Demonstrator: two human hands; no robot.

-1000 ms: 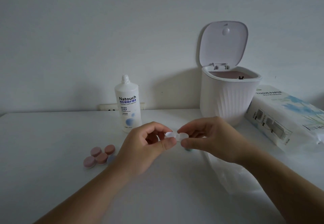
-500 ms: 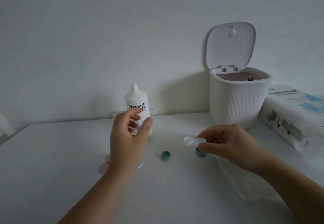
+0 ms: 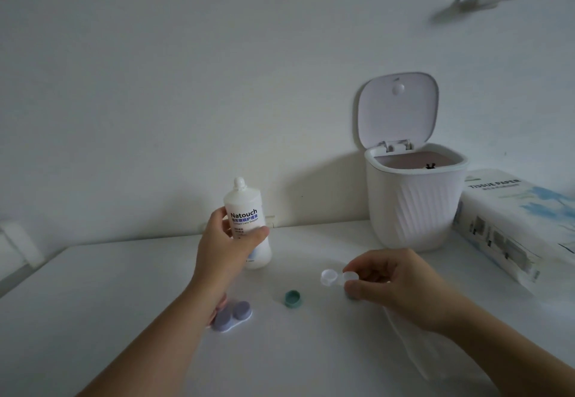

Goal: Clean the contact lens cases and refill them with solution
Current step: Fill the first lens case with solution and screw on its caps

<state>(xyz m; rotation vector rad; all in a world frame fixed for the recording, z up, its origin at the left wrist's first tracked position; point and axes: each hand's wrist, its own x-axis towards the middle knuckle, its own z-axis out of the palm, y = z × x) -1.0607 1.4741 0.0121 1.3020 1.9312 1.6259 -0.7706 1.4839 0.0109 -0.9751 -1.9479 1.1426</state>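
Note:
My left hand (image 3: 224,247) grips the white Natouch solution bottle (image 3: 247,210), which stands upright on the white table (image 3: 124,319) with its cap on. My right hand (image 3: 395,281) pinches one well of a clear uncapped lens case (image 3: 330,277) just above the table. A teal cap (image 3: 292,298) lies on the table to the left of that case; a second teal cap (image 3: 351,296) peeks out under my right fingers. A lens case with purple caps (image 3: 234,319) lies beside my left wrist.
A white ribbed bin (image 3: 413,203) with its lid up stands at the back right. A tissue paper pack (image 3: 513,225) lies right of it. A white tissue (image 3: 413,350) lies under my right forearm. The wall is close behind.
My left hand let go of the clear case, moved back and left, and closed round the solution bottle. My right hand kept the case and lowered slightly.

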